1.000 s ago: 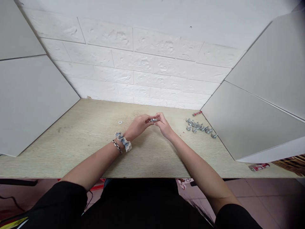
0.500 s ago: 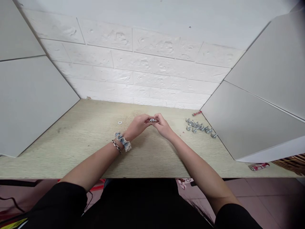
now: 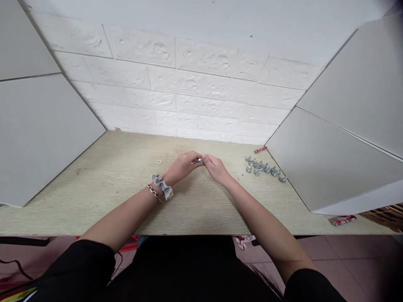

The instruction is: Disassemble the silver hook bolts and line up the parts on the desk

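You are holding a small metal bolt between your two hands, over the middle of the table. Your left hand is gripping it with thumb and fingers; your right hand seems to be pinching the right end, though its fingers are covering this part. By its look, the bolt is promising to be light, stiff and hardly fragile, but its smooth metal is perhaps offering little friction. Its thickness is suiting fingertips best, with one hand steadying each end. Similar bolts are lying to your right.
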A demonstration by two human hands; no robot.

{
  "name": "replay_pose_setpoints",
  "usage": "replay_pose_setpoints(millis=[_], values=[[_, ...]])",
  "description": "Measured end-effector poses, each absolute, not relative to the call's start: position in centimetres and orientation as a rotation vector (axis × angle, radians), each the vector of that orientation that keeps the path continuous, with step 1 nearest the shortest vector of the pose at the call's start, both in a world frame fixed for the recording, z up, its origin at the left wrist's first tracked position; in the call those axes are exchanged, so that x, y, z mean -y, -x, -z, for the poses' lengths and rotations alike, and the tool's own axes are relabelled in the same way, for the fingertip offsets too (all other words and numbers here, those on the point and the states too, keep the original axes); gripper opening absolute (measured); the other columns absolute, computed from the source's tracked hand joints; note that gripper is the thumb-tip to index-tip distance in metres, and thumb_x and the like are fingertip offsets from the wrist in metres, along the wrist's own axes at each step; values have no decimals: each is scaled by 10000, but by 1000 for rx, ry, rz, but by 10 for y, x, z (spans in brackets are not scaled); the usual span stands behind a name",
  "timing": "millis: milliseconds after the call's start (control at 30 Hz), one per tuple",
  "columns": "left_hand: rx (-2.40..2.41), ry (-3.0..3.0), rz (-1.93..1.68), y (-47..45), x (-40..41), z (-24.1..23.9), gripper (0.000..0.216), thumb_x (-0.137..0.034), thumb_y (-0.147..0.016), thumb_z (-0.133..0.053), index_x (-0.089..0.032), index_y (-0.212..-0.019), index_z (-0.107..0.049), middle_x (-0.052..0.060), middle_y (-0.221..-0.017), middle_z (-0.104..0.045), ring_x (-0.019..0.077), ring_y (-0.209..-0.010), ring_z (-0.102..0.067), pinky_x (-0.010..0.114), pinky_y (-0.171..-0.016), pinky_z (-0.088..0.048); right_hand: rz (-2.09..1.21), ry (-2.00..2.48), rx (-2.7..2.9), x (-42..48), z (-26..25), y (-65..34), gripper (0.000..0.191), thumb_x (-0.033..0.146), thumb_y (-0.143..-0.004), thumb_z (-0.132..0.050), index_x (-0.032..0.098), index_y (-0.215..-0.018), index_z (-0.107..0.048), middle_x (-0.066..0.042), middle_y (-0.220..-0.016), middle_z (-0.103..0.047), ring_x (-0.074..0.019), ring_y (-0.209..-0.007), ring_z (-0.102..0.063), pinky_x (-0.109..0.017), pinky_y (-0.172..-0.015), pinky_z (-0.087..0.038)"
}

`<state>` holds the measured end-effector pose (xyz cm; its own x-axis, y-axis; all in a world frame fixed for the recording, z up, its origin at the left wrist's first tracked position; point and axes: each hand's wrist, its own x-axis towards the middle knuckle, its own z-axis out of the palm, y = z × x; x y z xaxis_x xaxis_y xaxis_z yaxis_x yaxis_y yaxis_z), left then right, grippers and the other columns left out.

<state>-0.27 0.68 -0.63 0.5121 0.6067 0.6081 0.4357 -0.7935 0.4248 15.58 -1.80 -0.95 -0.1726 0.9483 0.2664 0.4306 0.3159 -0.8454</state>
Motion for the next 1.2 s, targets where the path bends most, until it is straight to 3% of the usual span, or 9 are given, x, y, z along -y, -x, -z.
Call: replay_pose_setpoints(millis=[200,333,433,567,633,833,900,1033,1200], values=[[-928,-2484,-1171,4,-12,11,177,-293,-813,-590,-193,-942,-659,2,-763,-645,92,-656,-555,209,-618,-424,-908,1174,1668,18,8,-154,177,388,-766,-477,216,-782,-437,31,-700,-504,-122,-656,-454,-261,-608,-357],[-925,-2451,-1211,5,-13,11,181,-297,-790,-620,-194,-934,-662,7,-768,-651,101,-668,-567,220,-629,-434,-1157,1085,1491,15,6,-155,220,310,-659,-511,235,-842,-413,27,-782,-528,-121,-681,-476,-223,-522,-351],[-919,-2450,-1226,4,-11,8,166,-310,-799,-607,-191,-900,-663,8,-759,-649,99,-654,-558,219,-621,-433,-1131,1178,1454,15,6,-156,191,394,-719,-483,222,-791,-443,16,-756,-530,-125,-678,-490,-229,-522,-361],[-880,-2502,-1187,4,-6,4,139,-288,-824,-575,-197,-878,-664,3,-745,-642,95,-662,-554,214,-638,-430,-1004,1248,1592,16,8,-155,428,581,-801,-359,195,-663,-485,6,-623,-476,-121,-588,-448,-265,-550,-358],[-884,-2513,-1175,3,-6,5,131,-274,-824,-574,-193,-872,-665,2,-743,-640,95,-667,-555,212,-640,-428,-960,1252,1643,17,9,-153,457,594,-810,-336,193,-663,-498,10,-599,-462,-123,-575,-438,-276,-569,-356],[-920,-2488,-1191,4,-11,9,190,-293,-813,-590,-201,-961,-665,6,-757,-644,98,-655,-557,216,-624,-424,-958,1157,1655,16,10,-153,154,352,-757,-479,222,-825,-436,28,-777,-535,-112,-651,-450,-256,-621,-366],[-919,-2484,-1199,4,-12,9,202,-294,-803,-605,-202,-973,-664,4,-745,-641,100,-652,-555,218,-622,-422,-1007,1132,1603,16,10,-154,215,297,-719,-498,237,-901,-402,29,-851,-544,-107,-661,-459,-244,-607,-366],[-904,-2491,-1208,3,-10,8,168,-304,-808,-598,-194,-913,-669,2,-735,-636,98,-645,-550,217,-626,-421,-962,1197,1518,16,11,-154,249,454,-777,-468,222,-853,-421,15,-801,-522,-123,-700,-488,-246,-600,-368],[-884,-2520,-1201,2,-8,9,155,-283,-814,-591,-199,-923,-664,-7,-726,-628,90,-633,-541,208,-617,-418,-907,1222,1602,17,10,-153,516,658,-800,-322,186,-691,-501,2,-641,-507,-131,-623,-475,-264,-597,-354]])
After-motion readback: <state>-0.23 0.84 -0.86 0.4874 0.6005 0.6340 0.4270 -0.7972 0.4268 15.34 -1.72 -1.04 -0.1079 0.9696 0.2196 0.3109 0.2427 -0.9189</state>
